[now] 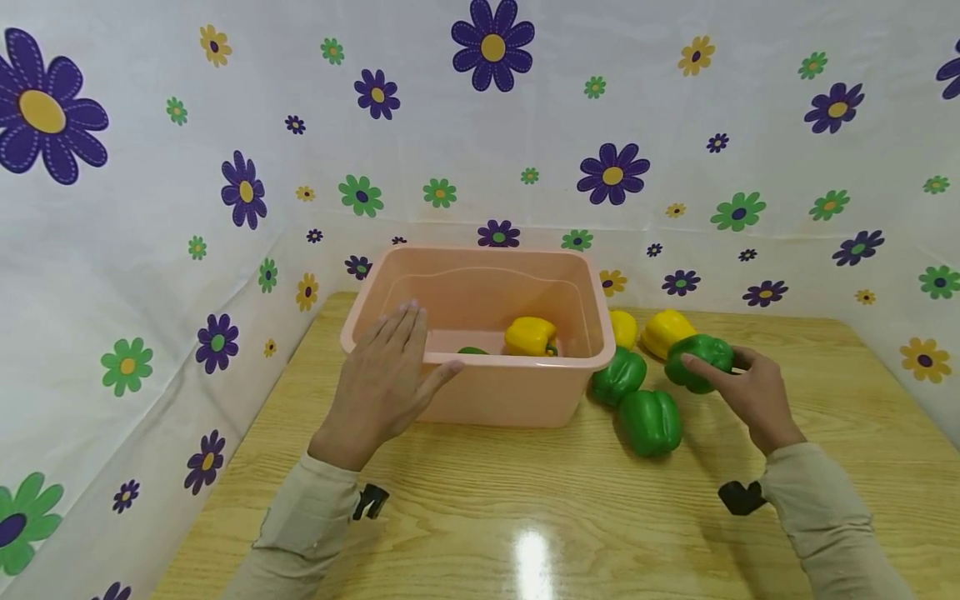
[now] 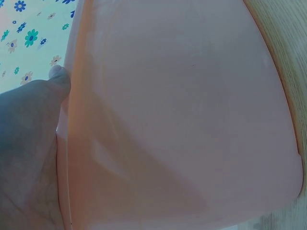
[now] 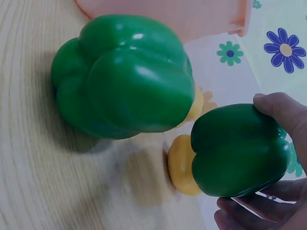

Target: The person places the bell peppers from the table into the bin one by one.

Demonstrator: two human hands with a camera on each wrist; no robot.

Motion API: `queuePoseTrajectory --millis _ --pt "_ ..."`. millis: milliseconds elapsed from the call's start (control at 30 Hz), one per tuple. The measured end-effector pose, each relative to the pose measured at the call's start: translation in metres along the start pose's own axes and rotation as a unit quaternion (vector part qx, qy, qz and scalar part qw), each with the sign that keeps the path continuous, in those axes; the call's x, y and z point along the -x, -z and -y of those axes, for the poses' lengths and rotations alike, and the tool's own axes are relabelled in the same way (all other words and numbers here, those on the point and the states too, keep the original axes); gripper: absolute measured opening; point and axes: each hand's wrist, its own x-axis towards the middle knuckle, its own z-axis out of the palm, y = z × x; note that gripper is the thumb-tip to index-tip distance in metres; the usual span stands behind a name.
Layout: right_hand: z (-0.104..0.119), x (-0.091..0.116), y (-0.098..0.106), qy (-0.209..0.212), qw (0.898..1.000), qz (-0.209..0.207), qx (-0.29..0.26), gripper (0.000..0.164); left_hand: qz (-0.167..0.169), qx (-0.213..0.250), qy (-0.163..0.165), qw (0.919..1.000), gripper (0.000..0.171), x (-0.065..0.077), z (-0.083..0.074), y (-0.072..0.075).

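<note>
My left hand [image 1: 381, 379] rests on the near left rim of a pink plastic tub [image 1: 502, 396], fingers straight and reaching over its inside. To the right of the tub, my right hand [image 1: 759, 396] grips a green bell pepper [image 1: 701, 364] between thumb and fingers. The right wrist view shows this pepper [image 3: 240, 151] held up off the table. Inside the tub lie a yellow bell pepper [image 1: 529, 336] and a green thing [image 1: 472, 351], mostly hidden by the rim.
Two more green peppers, one nearer [image 1: 651, 423] and one against the tub [image 1: 618, 377], lie on the wooden table [image 1: 465, 500]. Behind them are two yellow peppers, one [image 1: 667, 332] beside the held pepper, another [image 1: 622, 329] by the tub. A flowered cloth [image 1: 465, 208] hangs behind.
</note>
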Motion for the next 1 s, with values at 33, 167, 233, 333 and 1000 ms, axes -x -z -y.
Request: queuePoseTrajectory --millis 33,167,233,333,1000 --pt "0.001 0.000 0.000 0.002 1.000 -0.003 0.000 0.094 -0.001 0.000 0.000 1.0000 0.088 0.000 0.000 0.000" --pt "0.006 0.000 0.001 0.006 1.000 -0.013 0.004 0.093 -0.003 0.001 -0.001 1.0000 0.088 0.000 0.000 0.000" --pt "0.008 0.000 0.001 0.008 1.000 -0.018 0.006 0.093 -0.003 0.001 -0.001 1.0000 0.088 0.000 0.000 0.000" --pt "0.012 0.000 0.001 0.011 1.000 -0.024 0.006 0.092 -0.001 0.003 -0.001 1.0000 0.088 0.000 0.000 0.000" --pt "0.037 0.001 -0.001 0.031 0.998 -0.043 -0.019 0.090 0.004 0.005 0.003 1.0000 0.089 -0.001 0.000 -0.001"
